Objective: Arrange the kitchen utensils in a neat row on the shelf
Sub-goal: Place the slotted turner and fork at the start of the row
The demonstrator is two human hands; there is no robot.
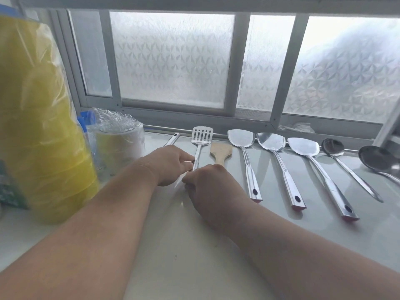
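Several utensils lie side by side on the pale shelf (216, 245), heads toward the window. My left hand (171, 164) and my right hand (211, 185) both pinch the handle of the slotted steel spatula (202, 135). Right of it lies a wooden spatula (221, 153), its handle hidden under my right hand. Further right come three steel turners (240, 137) (271, 141) (303, 146), a spoon (332, 147) and a ladle (376, 158). A steel handle (173, 138) pokes out behind my left hand; the rest of it is hidden.
A tall yellow stack wrapped in clear plastic (36, 126) stands at the left. Beside it is a plastic-wrapped white roll (120, 141) with a blue-capped item (86, 119) behind. A frosted sliding window (173, 59) closes the back.
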